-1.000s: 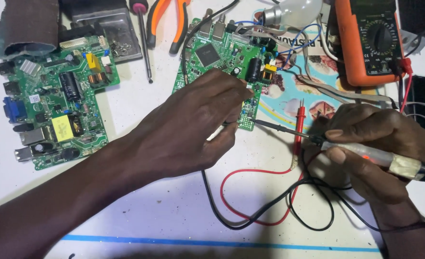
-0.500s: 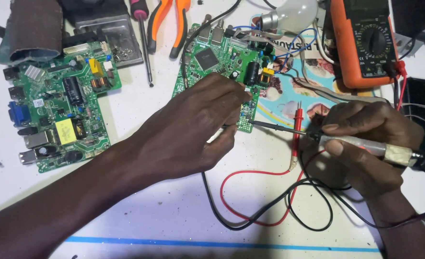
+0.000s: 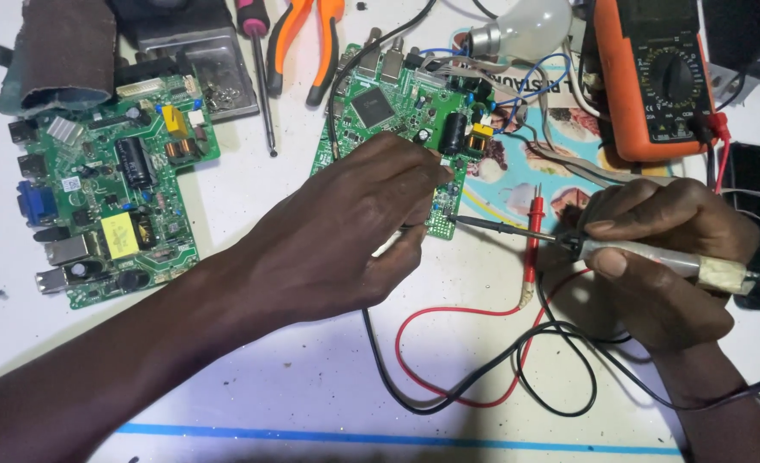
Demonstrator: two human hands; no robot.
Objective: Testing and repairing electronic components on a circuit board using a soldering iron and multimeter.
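Since the earlier pictures almost nothing has moved: both hands stay in their places, and only the view sits a little differently over the table (image 3: 225,403).

The left hand (image 3: 345,231) lies over the lower edge of the green circuit board (image 3: 397,111), which is flat on the table near the middle top of the view. Its fingers (image 3: 414,171) are bent and close together, pressing on the board; whether they pinch something small there I cannot tell. The right hand (image 3: 663,249) holds a soldering iron (image 3: 594,244), its fingers wrapped closed around the pale handle like around a pen. The dark thin tip points to the left and reaches the lower right corner of the board, just beside the left fingertips.

A red probe (image 3: 532,236) lies on the table between the two hands, and red and black wires (image 3: 483,377) make loops below them. An orange multimeter (image 3: 654,77) stands at the top right, with a light bulb (image 3: 525,30) near it. At the left there is a second green board (image 3: 110,189). Orange pliers (image 3: 311,39) and a screwdriver (image 3: 260,77) lie at the top.
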